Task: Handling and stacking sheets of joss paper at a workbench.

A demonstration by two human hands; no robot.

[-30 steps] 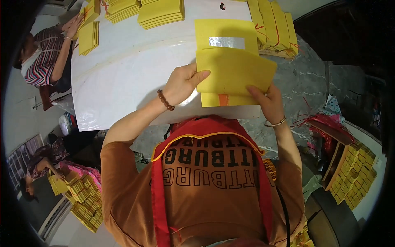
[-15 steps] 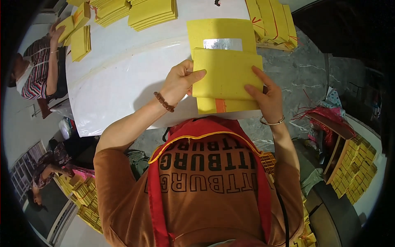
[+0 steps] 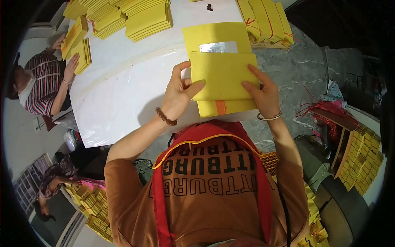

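A stack of yellow paper (image 3: 222, 76) lies at the table's near edge, its upper sheet or bundle covering the middle of another yellow piece. Beyond it, a silver foil rectangle (image 3: 219, 47) shows on the yellow paper, and an orange strip (image 3: 221, 107) crosses the part nearest me. My left hand (image 3: 177, 94) holds the left edge, thumb on top and the other fingers beside or under it. At the right edge my right hand (image 3: 264, 92) grips the paper, with thumb and forefinger lying on its face.
Piles of folded yellow paper (image 3: 149, 22) stand at the white table's (image 3: 119, 94) far left. Tied yellow bundles (image 3: 267, 22) stand at far right. A person in a striped top (image 3: 45, 82) handles bundles at left. A wooden stand with red ties (image 3: 333, 117) is at right.
The view has shifted slightly. My left hand has slid a little nearer along the paper's edge, while my right hand keeps its hold. The person at left has lowered one hand onto a bundle.
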